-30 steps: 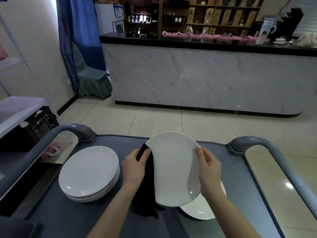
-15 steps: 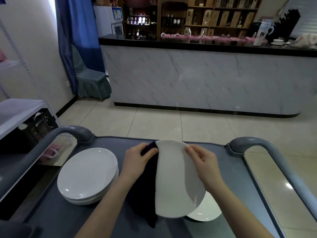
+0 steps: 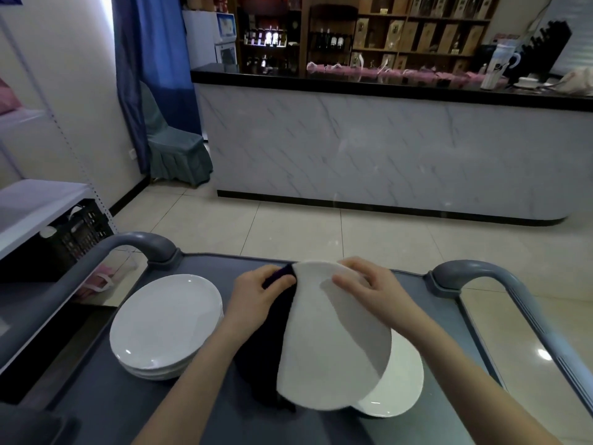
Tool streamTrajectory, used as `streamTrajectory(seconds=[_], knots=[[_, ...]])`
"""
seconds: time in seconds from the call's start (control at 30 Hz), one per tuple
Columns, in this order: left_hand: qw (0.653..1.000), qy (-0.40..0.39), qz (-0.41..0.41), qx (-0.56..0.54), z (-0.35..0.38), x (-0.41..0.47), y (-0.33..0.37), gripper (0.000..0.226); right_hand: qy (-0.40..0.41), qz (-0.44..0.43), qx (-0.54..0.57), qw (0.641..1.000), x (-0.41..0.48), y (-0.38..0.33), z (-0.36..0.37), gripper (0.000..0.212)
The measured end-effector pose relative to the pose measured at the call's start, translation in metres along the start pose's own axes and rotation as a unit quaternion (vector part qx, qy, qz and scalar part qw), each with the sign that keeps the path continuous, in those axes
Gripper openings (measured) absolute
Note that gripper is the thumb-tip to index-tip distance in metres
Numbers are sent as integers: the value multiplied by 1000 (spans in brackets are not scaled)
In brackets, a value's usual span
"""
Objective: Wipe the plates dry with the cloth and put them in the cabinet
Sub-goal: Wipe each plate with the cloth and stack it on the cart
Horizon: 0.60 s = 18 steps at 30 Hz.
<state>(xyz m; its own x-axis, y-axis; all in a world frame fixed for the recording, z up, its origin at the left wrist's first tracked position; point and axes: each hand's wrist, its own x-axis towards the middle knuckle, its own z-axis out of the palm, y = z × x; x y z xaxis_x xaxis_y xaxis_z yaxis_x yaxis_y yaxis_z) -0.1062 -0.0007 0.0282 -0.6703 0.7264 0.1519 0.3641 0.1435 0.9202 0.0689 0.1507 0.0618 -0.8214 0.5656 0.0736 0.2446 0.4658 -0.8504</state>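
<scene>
The plate (image 3: 333, 342) I hold is plain white, round and glossy, tilted up on edge above the middle of the cart (image 3: 122, 409). My left hand (image 3: 256, 300) has its fingers curled round a dark cloth (image 3: 266, 342), pressing it to the plate's left rim; the cloth hangs down toward the cart top. My right hand (image 3: 369, 290) pinches the plate's top rim, thumb on the near face. The held plate hides much of a second white plate (image 3: 401, 387) lying flat on the cart's right side. On the cart's left side sits one stack of plates (image 3: 163, 322); I see at least three rims but cannot count them surely. Two grey handles (image 3: 141, 245) curve up at the cart's far corners. Beyond the cart stands a marble-fronted counter (image 3: 385, 149).
</scene>
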Motion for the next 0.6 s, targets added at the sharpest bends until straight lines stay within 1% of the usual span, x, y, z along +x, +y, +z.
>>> streamTrajectory(seconds=[0.03,0.07,0.13,0.2,0.27,0.3,0.37,0.43,0.47,0.5,0.53,0.6], knots=[[999,-32,12,21,0,3,2,16,-15,-7,-36,999,2,1,4,10],[998,-52,16,32,1,4,3,14,-12,-8,-49,999,3,2,8,12],[998,-53,5,32,3,3,1,15,27,-4,-26,999,0,6,16,16],[999,-10,-18,25,6,0,-5,19,76,6,22,997,-4,11,21,16],[997,60,-58,-6,7,-3,-12,21,140,23,92,986,-8,13,25,19],[991,95,-82,-39,8,-5,-16,22,182,34,124,975,-10,14,29,20],[974,151,-130,-107,15,-12,-20,24,274,61,182,942,-11,14,40,23],[956,193,-167,-146,25,-18,-21,26,337,90,230,908,-12,13,51,29],[950,206,-177,-157,29,-19,-22,28,352,99,239,900,-13,13,54,31],[947,212,-180,-163,30,-19,-21,29,354,101,236,899,-13,13,55,32],[949,208,-174,-161,28,-18,-21,30,347,96,227,905,-14,13,54,32],[965,179,-139,-132,20,-12,-20,28,315,72,202,925,-14,13,44,30]])
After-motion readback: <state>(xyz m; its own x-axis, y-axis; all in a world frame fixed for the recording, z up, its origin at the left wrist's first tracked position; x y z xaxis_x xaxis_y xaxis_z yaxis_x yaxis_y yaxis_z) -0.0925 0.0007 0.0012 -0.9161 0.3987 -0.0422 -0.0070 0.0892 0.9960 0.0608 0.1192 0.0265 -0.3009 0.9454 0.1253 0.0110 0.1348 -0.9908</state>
